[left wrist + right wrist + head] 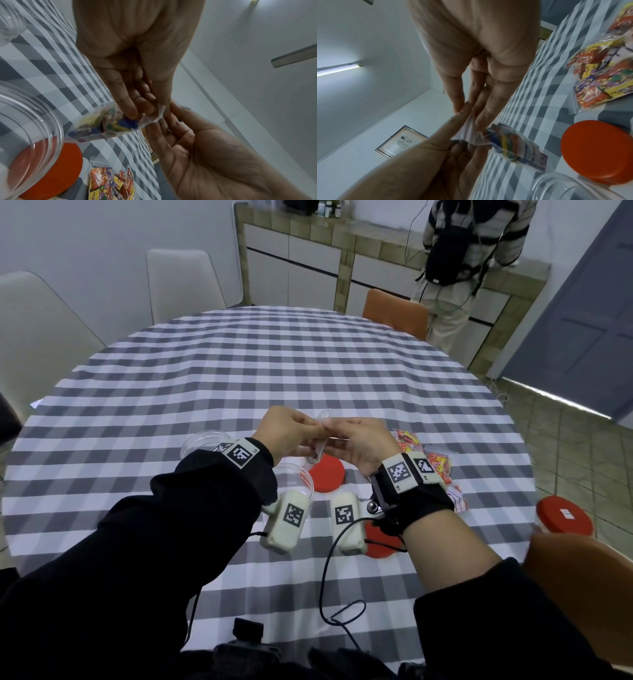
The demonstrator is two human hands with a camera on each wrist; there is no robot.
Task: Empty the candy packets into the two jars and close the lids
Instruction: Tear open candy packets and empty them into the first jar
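Both pinching the top edge of a thin, floppy, light candy packet [109, 125], left hand [287, 433] and right hand [359, 443], held above the bench [239, 364] by an open jar [294, 481] (probably slippery plastic, best gripped at the seal corners).

Head view: candy packet [320, 440] mostly hidden between both hands; print unreadable. Near jar [294, 479] partly behind left wrist unit. One red lid [380, 542] half covered by right wrist unit. Left wrist view: jar [30, 121] cut off by edge.
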